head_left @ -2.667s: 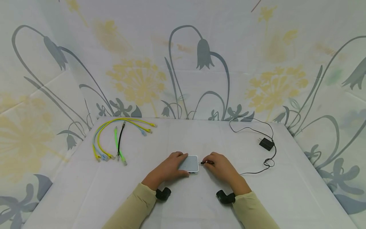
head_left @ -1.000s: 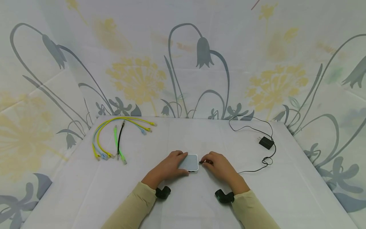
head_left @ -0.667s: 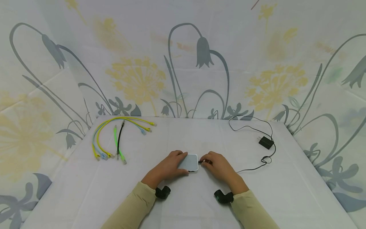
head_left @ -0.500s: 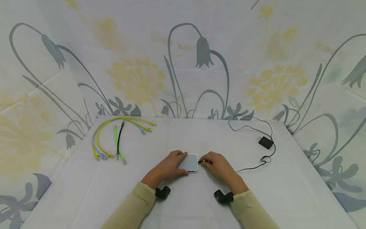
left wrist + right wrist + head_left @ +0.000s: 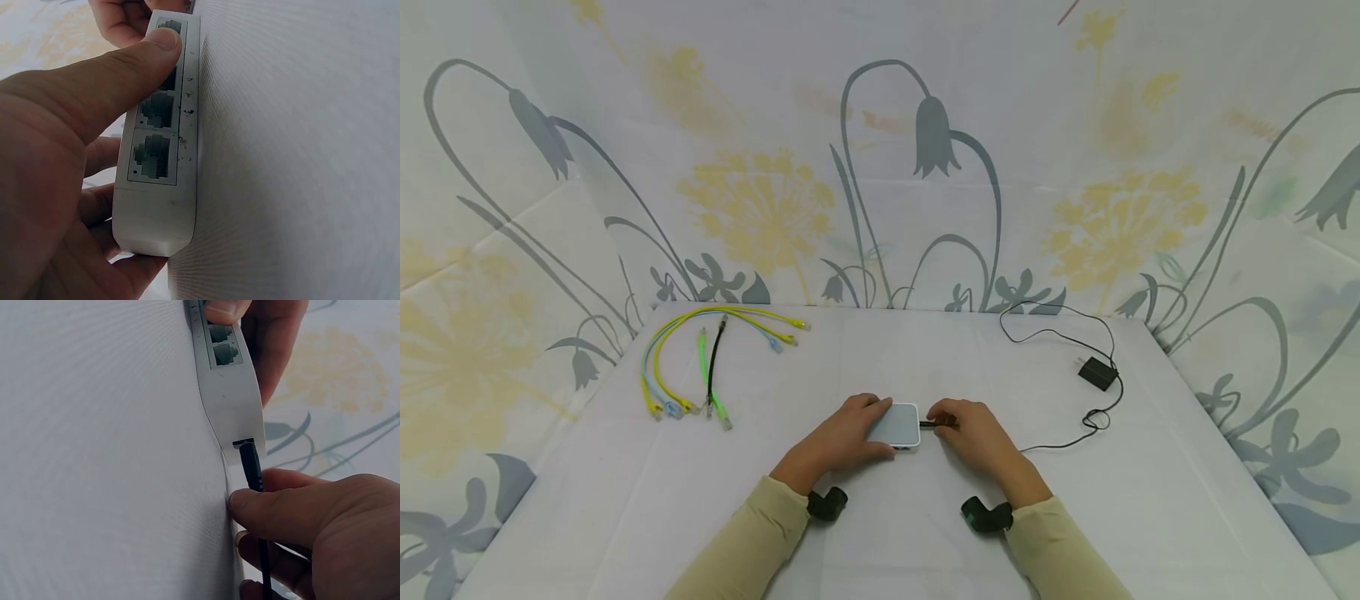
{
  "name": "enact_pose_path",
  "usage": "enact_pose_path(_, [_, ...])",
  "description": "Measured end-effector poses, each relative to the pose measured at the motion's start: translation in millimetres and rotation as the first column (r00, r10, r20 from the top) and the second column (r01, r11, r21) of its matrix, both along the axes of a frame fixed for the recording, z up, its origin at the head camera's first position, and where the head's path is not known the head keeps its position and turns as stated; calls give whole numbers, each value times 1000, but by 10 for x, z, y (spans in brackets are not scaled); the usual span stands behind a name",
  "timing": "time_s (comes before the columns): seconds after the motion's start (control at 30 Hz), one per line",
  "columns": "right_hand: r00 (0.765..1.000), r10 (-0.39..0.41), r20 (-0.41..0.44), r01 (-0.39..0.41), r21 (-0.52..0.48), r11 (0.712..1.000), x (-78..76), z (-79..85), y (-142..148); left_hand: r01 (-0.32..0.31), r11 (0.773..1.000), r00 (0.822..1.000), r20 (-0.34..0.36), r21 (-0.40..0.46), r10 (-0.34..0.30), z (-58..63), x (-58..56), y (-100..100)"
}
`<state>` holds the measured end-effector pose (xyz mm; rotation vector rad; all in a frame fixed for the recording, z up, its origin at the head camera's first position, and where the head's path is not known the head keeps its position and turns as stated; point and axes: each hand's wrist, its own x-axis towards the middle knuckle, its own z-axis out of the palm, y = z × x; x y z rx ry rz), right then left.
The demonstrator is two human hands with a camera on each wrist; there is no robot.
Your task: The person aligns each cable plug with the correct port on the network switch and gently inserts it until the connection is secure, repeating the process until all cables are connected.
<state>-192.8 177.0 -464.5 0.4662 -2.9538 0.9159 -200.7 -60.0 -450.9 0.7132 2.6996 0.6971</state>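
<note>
White box (image 5: 898, 427), one, grey-topped: about midway between the left and right edges of the desk (image 5: 880, 358), well short of the far edge. I log a row of ports (image 5: 152, 156) on its near side. I judge it light, stiff and rather slick, its shell sturdy and its ports delicate; best hold, across the two long sides, clear of the sockets.

Left hand (image 5: 850, 435), one: grips the box from the left, thumb on the port side, fingers round the opposite side.

Black plug (image 5: 251, 464), one: at the socket in the box's right end. I cannot tell whether it is fully seated. Probably firm; hold by its body.

Right hand (image 5: 976, 435), one: thumb and fingers pinch the thin black cord (image 5: 265, 569) just behind the plug. Cord presumably limp, running in loops to a black adapter (image 5: 1098, 373) towards the far right corner.

Towards the far left corner: yellow cables (image 5: 789, 340), a light blue cable (image 5: 672, 408), a green cable (image 5: 720, 412), and a short black cable (image 5: 711, 367) crossing the green.

Beyond the far edge: flowered cloth (image 5: 935, 142).
</note>
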Motion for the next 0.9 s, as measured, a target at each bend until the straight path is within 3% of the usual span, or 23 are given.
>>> enact_pose_path(0.27, [999, -43, -12, 43, 5, 999, -19, -43, 19, 1, 1000, 1000, 0, 0, -1, 12, 6, -2])
enact_pose_path(0.9, [999, -12, -30, 12, -8, 1000, -20, -29, 19, -4, 1000, 1000, 11, -6, 4, 12, -3, -4])
